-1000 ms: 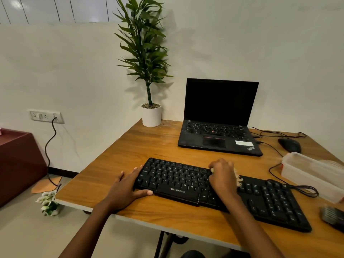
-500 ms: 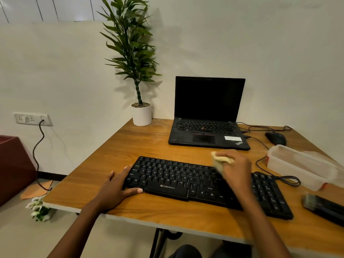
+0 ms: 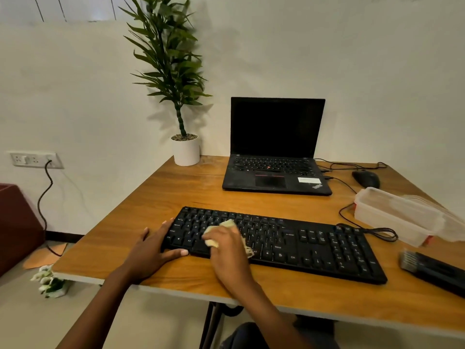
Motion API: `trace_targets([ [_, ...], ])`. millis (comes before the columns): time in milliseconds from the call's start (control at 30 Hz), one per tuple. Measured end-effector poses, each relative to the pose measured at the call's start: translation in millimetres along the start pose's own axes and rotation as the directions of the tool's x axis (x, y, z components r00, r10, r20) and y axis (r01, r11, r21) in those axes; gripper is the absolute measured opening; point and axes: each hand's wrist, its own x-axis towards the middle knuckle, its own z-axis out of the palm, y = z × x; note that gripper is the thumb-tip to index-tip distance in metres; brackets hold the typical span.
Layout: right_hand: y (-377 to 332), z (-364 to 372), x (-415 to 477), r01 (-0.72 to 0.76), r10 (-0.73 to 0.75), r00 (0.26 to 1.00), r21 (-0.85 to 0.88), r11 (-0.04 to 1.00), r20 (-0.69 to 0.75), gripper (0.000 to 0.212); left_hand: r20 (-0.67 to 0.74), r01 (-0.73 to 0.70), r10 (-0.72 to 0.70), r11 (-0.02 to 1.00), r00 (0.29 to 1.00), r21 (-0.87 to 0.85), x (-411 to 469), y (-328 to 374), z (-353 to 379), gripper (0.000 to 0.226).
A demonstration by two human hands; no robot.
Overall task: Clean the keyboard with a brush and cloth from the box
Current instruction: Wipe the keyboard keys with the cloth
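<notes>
L hand (image 3: pixel 153 250) lies flat, fingers straight, on the left end of the black keyboard (image 3: pixel 314 245), thumb along its front edge. R hand (image 3: pixel 227 250) just beside it, clutching the pale cloth (image 3: pixel 228 223) against the letter keys. Further right: clear box (image 3: pixel 392 215), w/ the brush (image 3: pixel 432 269) in front of it.

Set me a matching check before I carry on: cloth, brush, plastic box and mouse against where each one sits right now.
Things:
1. cloth
2. brush
3. plastic box
4. mouse

Places:
A. right of the laptop
B. right of the keyboard, by its front corner
C. under the right hand, on the keys
D. between mouse and brush

Pairs: 1-C, 2-B, 3-D, 4-A
</notes>
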Motion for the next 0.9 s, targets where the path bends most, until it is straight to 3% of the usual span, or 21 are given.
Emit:
trace_targets([
  [33, -8.3, -3.2, -3.9, 0.001, -0.010, 0.997, 0.118, 0.993, 0.077, 0.033, -0.001, 0.004, -0.004, 1.000, 1.000, 0.004, -0.8, 0.8, 0.0, 0.083],
  [100, -13.6, -30.7, -6.7, -0.134, 0.088, 0.988, 0.429, 0.893, 0.126, 0.029, -0.001, 0.012, -0.012, 1.000, 1.000, 0.006, -1.3, 0.7, -0.7, 0.081],
  [167, 1.7, -77.2, -7.3, -0.226, 0.281, 0.960, 0.626, 0.747, 0.010, 0.026, 0.001, 0.014, -0.014, 1.000, 1.000, -0.004, -1.9, 0.1, 0.3, 0.080],
  [200, 18.6, -105.0, -9.5, -0.228, 0.366, 0.925, 0.632, 0.741, -0.096, 0.025, 0.000, 0.015, -0.015, 1.000, 1.000, -0.006, -2.2, -0.1, 1.8, 0.080],
  [267, 60.6, -157.2, -16.7, -0.221, 0.393, 0.845, 0.432, 0.874, -0.363, 0.027, -0.006, 0.019, -0.019, 1.000, 1.000, -0.005, -2.4, -0.3, 3.7, 0.081],
  [333, 103.8, -191.0, -22.8, -0.314, 0.298, 0.816, 0.054, 0.948, -0.494, 0.030, -0.003, 0.017, -0.017, 1.000, 1.000, -0.008, -2.7, 0.6, 4.4, 0.084],
  [367, 122.6, -192.5, -23.4, -0.360, 0.281, 0.833, -0.081, 0.929, -0.478, 0.032, -0.005, 0.016, -0.016, 1.000, 1.000, -0.009, -1.9, -2.5, 4.1, 0.087],
  [467, 136.1, -161.6, -29.5, -0.425, 0.317, 0.868, -0.241, 0.873, -0.382, 0.035, -0.013, -0.007, 0.006, 1.000, 1.000, -0.011, -0.5, -7.6, 2.7, 0.088],
  [567, 112.4, -124.1, -36.9, -0.295, 0.189, 0.915, -0.267, 0.917, -0.357, 0.036, -0.017, 0.010, -0.010, 1.000, 1.000, -0.024, -1.5, -3.1, 4.6, 0.082],
  [667, 87.8, -111.8, -41.0, -0.175, 0.154, 0.972, -0.104, 0.979, -0.178, 0.034, -0.009, 0.020, -0.020, 1.000, 1.000, -0.010, -0.6, -4.3, 4.7, 0.082],
  [733, 78.0, -132.9, -45.5, -0.219, 0.253, 0.956, 0.207, 0.953, -0.151, 0.031, -0.010, 0.019, -0.020, 1.000, 1.000, -0.003, 0.2, -7.0, 4.0, 0.082],
  [800, 77.9, -166.7, -57.7, -0.274, 0.406, 0.891, 0.474, 0.836, -0.201, 0.031, -0.013, 0.011, -0.012, 1.000, 1.000, -0.012, 0.5, -7.2, 4.9, 0.083],
  [900, 104.0, -211.6, -85.6, -0.342, 0.624, 0.697, 0.601, 0.722, -0.353, 0.028, -0.017, 0.011, -0.011, 1.000, 1.000, -0.018, 2.3, -11.1, 5.6, 0.092],
])
